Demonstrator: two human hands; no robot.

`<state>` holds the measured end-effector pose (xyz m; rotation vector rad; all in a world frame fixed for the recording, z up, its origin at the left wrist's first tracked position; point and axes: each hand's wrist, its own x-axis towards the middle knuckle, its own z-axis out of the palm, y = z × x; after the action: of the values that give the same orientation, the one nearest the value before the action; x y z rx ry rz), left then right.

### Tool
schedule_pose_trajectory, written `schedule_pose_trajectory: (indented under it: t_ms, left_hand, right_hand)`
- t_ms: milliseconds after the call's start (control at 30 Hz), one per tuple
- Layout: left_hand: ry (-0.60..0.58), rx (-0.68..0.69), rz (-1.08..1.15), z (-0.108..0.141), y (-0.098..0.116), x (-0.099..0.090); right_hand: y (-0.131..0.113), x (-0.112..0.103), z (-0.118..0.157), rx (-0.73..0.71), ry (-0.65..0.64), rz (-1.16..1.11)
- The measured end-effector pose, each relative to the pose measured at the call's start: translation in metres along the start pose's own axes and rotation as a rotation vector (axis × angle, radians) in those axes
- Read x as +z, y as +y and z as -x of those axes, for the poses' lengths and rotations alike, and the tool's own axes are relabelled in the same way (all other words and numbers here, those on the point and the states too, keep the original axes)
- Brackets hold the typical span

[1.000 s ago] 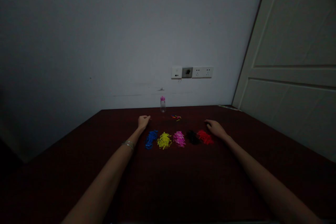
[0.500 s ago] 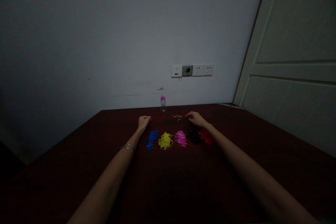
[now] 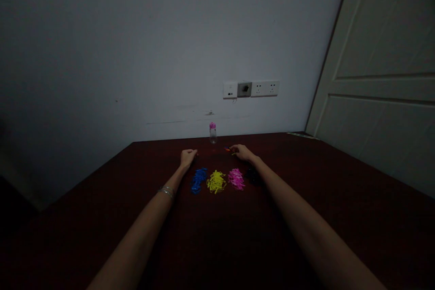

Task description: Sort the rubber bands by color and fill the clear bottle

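My left hand [image 3: 188, 157] rests on the table beyond the blue pile, its fingers curled closed; anything inside is too small to make out. My right hand [image 3: 242, 152] is at the small mixed-colour pile [image 3: 227, 148], fingertips bent together onto it, and their hold is unclear. Nearer to me lie piles of thin, band-like pieces: blue [image 3: 198, 180], yellow [image 3: 216, 182], pink [image 3: 236, 179] and black [image 3: 252, 175]. The right forearm partly covers the black pile and hides the red one. A clear bottle with a pink top [image 3: 213, 133] stands upright behind the hands.
The dark reddish table [image 3: 210, 231] meets a pale wall [image 3: 170, 54] at its back edge. Sockets and switch plates [image 3: 250, 89] are on that wall. A white panelled door [image 3: 377, 77] stands at the right.
My right hand has moved left onto the mixed pile, and its forearm now covers the red pile. The left hand stays in place. The view has shifted slightly.
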<state>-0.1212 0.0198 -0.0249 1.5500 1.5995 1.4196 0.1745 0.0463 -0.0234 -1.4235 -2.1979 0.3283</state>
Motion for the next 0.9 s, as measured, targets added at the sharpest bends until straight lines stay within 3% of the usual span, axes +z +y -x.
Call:
schedule_pose_trajectory:
  t_ms: [467, 667, 800, 900]
  left_hand:
    - [0.023, -0.009, -0.023, -0.002, -0.002, 0.001]
    - [0.038, -0.01, -0.08, 0.001, 0.002, 0.001]
    - [0.02, -0.004, -0.073, -0.001, -0.001, 0.001]
    - [0.016, -0.007, -0.043, -0.003, -0.004, 0.002]
  right_hand:
    - [0.009, 0.01, -0.002, 0.021, 0.103, -0.069]
    - [-0.001, 0.0, 0.001, 0.125, 0.222, -0.42]
    - [-0.018, -0.014, 0.011, 0.22, 0.161, -0.728]
    - [-0.034, -0.022, 0.024, 0.219, 0.075, -0.822]
